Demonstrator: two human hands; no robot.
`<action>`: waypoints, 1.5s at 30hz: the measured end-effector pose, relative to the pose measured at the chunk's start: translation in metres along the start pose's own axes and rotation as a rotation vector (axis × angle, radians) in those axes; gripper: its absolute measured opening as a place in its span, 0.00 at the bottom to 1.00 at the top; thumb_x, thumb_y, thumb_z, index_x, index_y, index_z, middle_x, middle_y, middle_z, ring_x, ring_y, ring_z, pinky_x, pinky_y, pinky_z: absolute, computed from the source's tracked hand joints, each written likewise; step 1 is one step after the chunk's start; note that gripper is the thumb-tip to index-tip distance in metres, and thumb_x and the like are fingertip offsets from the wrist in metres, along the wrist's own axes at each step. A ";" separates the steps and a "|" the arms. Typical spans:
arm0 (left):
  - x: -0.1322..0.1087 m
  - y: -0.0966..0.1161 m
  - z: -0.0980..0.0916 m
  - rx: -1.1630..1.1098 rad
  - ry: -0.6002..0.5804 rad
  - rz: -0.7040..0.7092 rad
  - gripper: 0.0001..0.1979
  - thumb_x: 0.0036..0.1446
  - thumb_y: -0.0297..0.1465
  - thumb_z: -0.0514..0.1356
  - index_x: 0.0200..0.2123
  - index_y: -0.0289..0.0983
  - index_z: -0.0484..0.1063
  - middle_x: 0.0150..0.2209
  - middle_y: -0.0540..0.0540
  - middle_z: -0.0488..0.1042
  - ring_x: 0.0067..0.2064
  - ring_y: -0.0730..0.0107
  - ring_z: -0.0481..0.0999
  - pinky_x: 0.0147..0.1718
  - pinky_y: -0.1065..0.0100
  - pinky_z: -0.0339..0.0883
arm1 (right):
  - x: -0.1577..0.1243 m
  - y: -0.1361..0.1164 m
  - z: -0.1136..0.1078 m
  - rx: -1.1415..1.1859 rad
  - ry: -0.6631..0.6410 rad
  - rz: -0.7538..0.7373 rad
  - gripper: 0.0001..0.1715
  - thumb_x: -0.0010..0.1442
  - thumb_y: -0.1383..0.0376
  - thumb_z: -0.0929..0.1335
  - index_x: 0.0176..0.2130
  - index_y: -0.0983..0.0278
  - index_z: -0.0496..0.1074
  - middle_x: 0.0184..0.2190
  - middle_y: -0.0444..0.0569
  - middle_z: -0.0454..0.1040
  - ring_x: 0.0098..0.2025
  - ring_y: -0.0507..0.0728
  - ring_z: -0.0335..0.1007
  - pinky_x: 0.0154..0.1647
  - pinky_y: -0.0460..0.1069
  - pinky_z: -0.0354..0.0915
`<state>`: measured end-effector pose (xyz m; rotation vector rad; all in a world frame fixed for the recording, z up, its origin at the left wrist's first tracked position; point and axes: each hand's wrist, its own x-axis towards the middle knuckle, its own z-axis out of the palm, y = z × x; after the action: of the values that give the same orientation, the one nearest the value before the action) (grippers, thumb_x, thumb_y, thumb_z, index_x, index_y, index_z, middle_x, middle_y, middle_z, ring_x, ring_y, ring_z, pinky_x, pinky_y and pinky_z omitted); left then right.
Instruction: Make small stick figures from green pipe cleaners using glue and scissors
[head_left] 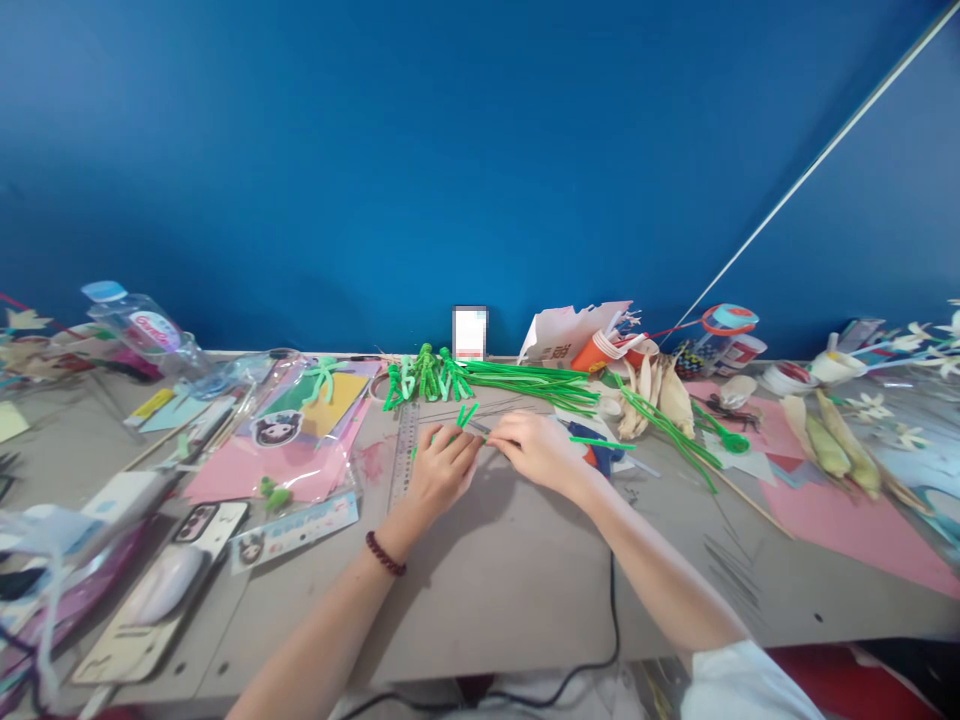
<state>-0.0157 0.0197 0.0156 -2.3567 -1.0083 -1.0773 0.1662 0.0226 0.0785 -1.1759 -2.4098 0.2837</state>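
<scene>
My left hand (448, 458) is closed, fingers curled round a green pipe cleaner (467, 414) whose short ends stick up above the knuckles. Close beside it, my right hand (534, 450) pinches with thumb and fingertips. A thin piece shows between the two hands, too small to make out. Behind them stand several twisted green pipe-cleaner figures (426, 372), and a bundle of long green pipe cleaners (532, 382) lies to their right. A cut green piece (602, 442) lies by my right wrist, over a blue tool (598, 460) partly hidden by the arm. A clear ruler (404, 450) lies left of my left hand.
On the left are a plastic bottle (146, 325), pink paper in a clear bag (300, 470), and a phone (161, 600) with a white mouse-like object on it. Orange paper cups (596, 350), dried husks (671, 400) and pink sheets (847, 530) lie right. A black cord (613, 610) crosses the front.
</scene>
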 end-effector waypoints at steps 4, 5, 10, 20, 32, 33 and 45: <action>-0.003 0.007 0.001 -0.040 0.008 0.063 0.10 0.56 0.26 0.55 0.40 0.41 0.72 0.33 0.46 0.78 0.38 0.66 0.73 0.44 0.60 0.59 | 0.003 0.011 -0.006 0.090 0.035 -0.002 0.11 0.60 0.69 0.64 0.31 0.62 0.76 0.31 0.48 0.76 0.38 0.55 0.67 0.39 0.47 0.59; -0.003 0.009 0.001 -0.047 0.044 0.052 0.10 0.56 0.27 0.55 0.39 0.41 0.73 0.33 0.47 0.78 0.37 0.66 0.73 0.44 0.60 0.59 | 0.004 0.014 -0.006 0.125 0.041 0.010 0.11 0.59 0.69 0.65 0.30 0.62 0.76 0.31 0.47 0.76 0.38 0.54 0.68 0.39 0.47 0.59; 0.001 0.014 -0.001 -0.083 0.188 -0.112 0.07 0.54 0.26 0.57 0.36 0.41 0.72 0.29 0.48 0.78 0.35 0.66 0.73 0.41 0.60 0.58 | 0.007 0.018 0.004 0.279 0.012 0.124 0.10 0.58 0.68 0.65 0.31 0.63 0.77 0.29 0.46 0.77 0.33 0.53 0.70 0.35 0.45 0.60; -0.001 -0.002 0.007 -0.096 0.073 -0.259 0.07 0.56 0.27 0.58 0.39 0.41 0.73 0.32 0.47 0.78 0.37 0.65 0.71 0.42 0.59 0.55 | 0.007 0.013 0.020 0.109 -0.045 0.163 0.11 0.59 0.66 0.64 0.30 0.61 0.75 0.29 0.46 0.76 0.32 0.53 0.69 0.32 0.45 0.55; 0.001 0.003 0.001 -0.114 0.068 -0.233 0.07 0.55 0.26 0.58 0.37 0.40 0.73 0.30 0.48 0.78 0.35 0.67 0.72 0.43 0.60 0.55 | 0.004 0.004 0.012 0.003 -0.067 0.162 0.12 0.61 0.65 0.63 0.31 0.62 0.74 0.30 0.46 0.75 0.33 0.53 0.68 0.30 0.45 0.53; 0.001 0.003 0.001 -0.111 0.064 -0.238 0.07 0.55 0.26 0.58 0.37 0.39 0.74 0.30 0.48 0.78 0.35 0.66 0.72 0.43 0.60 0.56 | 0.003 0.003 0.012 -0.006 -0.076 0.157 0.12 0.61 0.65 0.63 0.30 0.62 0.74 0.30 0.46 0.75 0.33 0.53 0.68 0.30 0.45 0.52; 0.000 0.002 0.004 0.016 0.021 -0.055 0.07 0.54 0.24 0.57 0.36 0.37 0.71 0.28 0.47 0.76 0.35 0.64 0.72 0.37 0.61 0.59 | 0.002 -0.008 0.007 -0.113 -0.090 0.051 0.12 0.62 0.66 0.62 0.31 0.63 0.72 0.31 0.47 0.73 0.33 0.52 0.66 0.30 0.46 0.52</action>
<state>-0.0120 0.0205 0.0135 -2.3124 -1.0762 -1.1080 0.1561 0.0190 0.0757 -1.3010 -2.5053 0.2236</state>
